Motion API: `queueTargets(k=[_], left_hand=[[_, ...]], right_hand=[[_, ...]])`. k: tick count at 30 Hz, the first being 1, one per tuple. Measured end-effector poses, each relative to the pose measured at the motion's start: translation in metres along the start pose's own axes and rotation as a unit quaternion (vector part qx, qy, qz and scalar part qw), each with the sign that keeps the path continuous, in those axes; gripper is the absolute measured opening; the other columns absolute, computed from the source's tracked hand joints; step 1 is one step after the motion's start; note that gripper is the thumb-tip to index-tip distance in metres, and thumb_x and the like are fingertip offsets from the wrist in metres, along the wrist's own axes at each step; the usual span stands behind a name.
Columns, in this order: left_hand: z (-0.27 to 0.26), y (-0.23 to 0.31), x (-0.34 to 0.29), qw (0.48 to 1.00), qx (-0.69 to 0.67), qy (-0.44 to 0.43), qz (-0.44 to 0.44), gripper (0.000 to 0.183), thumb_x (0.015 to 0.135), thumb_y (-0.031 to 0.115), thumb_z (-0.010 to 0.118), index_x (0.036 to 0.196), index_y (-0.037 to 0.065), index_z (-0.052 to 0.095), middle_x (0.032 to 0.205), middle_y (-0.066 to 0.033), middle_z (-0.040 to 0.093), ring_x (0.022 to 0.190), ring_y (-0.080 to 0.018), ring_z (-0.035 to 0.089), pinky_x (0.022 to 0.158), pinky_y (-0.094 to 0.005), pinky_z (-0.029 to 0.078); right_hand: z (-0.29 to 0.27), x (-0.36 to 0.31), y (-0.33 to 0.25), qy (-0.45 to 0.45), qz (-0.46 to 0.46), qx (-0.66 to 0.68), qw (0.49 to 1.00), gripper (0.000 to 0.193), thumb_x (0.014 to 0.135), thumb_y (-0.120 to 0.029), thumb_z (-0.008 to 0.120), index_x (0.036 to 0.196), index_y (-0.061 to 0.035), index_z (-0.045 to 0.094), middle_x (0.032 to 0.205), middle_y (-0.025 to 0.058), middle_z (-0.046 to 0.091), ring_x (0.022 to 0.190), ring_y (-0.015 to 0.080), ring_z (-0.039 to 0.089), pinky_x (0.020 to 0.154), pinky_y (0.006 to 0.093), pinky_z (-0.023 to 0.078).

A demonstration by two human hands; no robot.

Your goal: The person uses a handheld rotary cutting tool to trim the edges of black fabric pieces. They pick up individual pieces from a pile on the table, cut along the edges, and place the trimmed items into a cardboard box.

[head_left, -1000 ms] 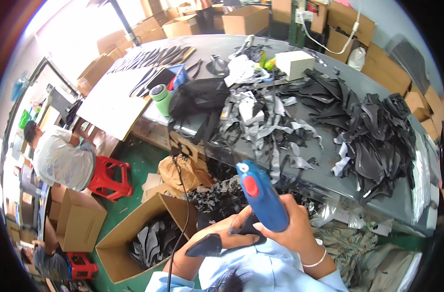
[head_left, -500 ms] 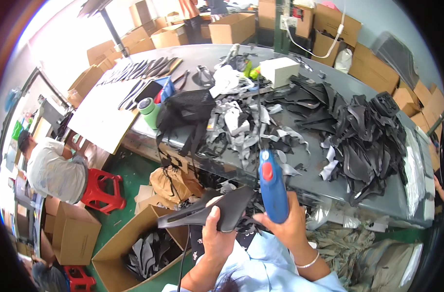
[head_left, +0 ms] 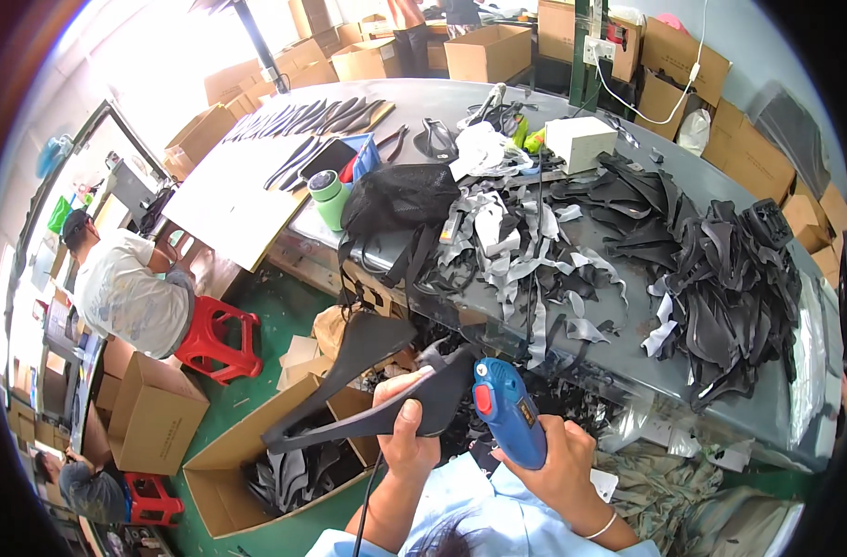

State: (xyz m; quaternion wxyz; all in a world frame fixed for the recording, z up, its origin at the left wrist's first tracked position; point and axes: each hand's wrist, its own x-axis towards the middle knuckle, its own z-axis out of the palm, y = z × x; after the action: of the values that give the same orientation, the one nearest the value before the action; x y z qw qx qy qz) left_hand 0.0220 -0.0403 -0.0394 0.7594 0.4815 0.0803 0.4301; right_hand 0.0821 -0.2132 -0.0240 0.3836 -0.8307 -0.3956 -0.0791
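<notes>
My left hand [head_left: 407, 438] grips a forked, curved black foam-like piece [head_left: 377, 422], thumb on top and fingers underneath. Two broad lobes of this piece spread away from its narrow left end. Wrapped around a blue handheld power tool [head_left: 514, 415] with a red button is my right hand [head_left: 558, 469]. The tool points up and forward, close to the right edge of the black piece; its working tip cannot be made out. Below my left hand, an open cardboard box [head_left: 221, 501] holds several similar black pieces [head_left: 303, 473].
Across the grey table [head_left: 618, 343] lie grey and black scraps [head_left: 507, 251] and a heap of black pieces [head_left: 720, 288]. A black bag [head_left: 400, 200], a green bottle [head_left: 328, 200] and a white box [head_left: 581, 141] stand there. At left, a person [head_left: 131, 288] sits on a red stool [head_left: 217, 339].
The view has shifted, with the table now further right. The black piece has turned and its two lobes show spread apart. The blue tool tilts more to the left and sits lower.
</notes>
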Motion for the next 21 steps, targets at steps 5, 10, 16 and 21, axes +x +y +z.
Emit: queueTargets(k=[5, 10, 16, 21], left_hand=[[-0.008, 0.027, 0.017, 0.994, -0.005, -0.03, -0.103, 0.036, 0.078, 0.015, 0.059, 0.105, -0.007, 0.054, 0.106, -0.0204, 0.06, 0.099, -0.0258, 0.059, 0.091, -0.0357, 0.046], [-0.009, 0.046, 0.028, 0.986, 0.026, -0.044, -0.157, 0.033, 0.075, 0.01, 0.056, 0.103, -0.007, 0.056, 0.101, -0.0173, 0.061, 0.095, -0.0217, 0.061, 0.087, -0.0325, 0.047], [-0.007, 0.05, 0.031, 0.965, 0.11, -0.08, -0.226, 0.029, 0.076, 0.008, 0.057, 0.103, -0.004, 0.058, 0.096, -0.0103, 0.062, 0.088, -0.0142, 0.059, 0.081, -0.0273, 0.047], [-0.011, 0.038, 0.033, 0.937, 0.221, -0.077, -0.259, 0.026, 0.078, 0.01, 0.061, 0.101, 0.0, 0.056, 0.087, -0.0028, 0.057, 0.077, -0.009, 0.054, 0.07, -0.0248, 0.045]], right_hand=[[-0.002, -0.005, 0.006, -0.015, -0.001, -0.018, 1.0, 0.049, 0.063, -0.03, 0.082, 0.091, -0.0018, 0.053, 0.062, 0.0073, 0.06, 0.052, 0.0243, 0.057, 0.055, 0.0346, 0.044], [0.0, -0.016, 0.016, -0.034, -0.026, -0.051, 0.998, 0.048, 0.061, -0.024, 0.082, 0.092, -0.0009, 0.054, 0.065, 0.0081, 0.061, 0.054, 0.0249, 0.057, 0.056, 0.0344, 0.043], [0.003, -0.015, 0.011, -0.037, -0.047, -0.052, 0.997, 0.048, 0.058, -0.019, 0.081, 0.092, 0.0002, 0.054, 0.065, 0.0089, 0.061, 0.055, 0.025, 0.057, 0.056, 0.0342, 0.043], [0.007, -0.013, 0.009, -0.015, -0.01, 0.005, 1.0, 0.049, 0.06, -0.026, 0.084, 0.089, -0.001, 0.053, 0.063, 0.0086, 0.058, 0.056, 0.0248, 0.058, 0.056, 0.0346, 0.043]])
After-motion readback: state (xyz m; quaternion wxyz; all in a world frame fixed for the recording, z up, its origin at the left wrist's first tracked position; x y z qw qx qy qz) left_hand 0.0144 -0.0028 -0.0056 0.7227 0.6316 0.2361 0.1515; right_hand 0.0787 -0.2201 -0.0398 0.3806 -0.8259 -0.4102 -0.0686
